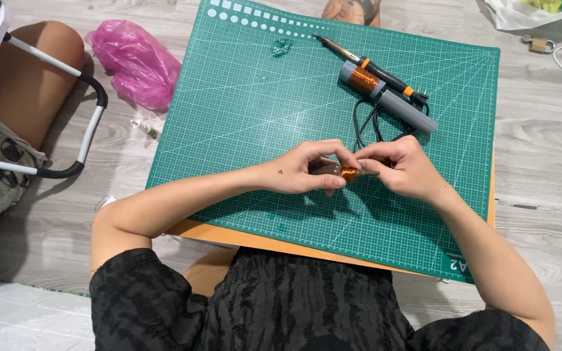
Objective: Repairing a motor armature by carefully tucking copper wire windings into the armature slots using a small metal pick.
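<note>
While both hands, left hand (307,170) and right hand (403,168), pinch the small copper coil (348,173) above the green cutting mat (242,130), steady even tension seems wise.

Grey wood-plank floor (541,156), daylit.

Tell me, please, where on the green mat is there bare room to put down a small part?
The green cutting mat is bare across its left half, between the pink plastic bag and the left hand. The near strip below both hands is bare too. It is crowded at the upper right, around the soldering iron, grey tube with copper coil and black cable, above the right hand.
</note>
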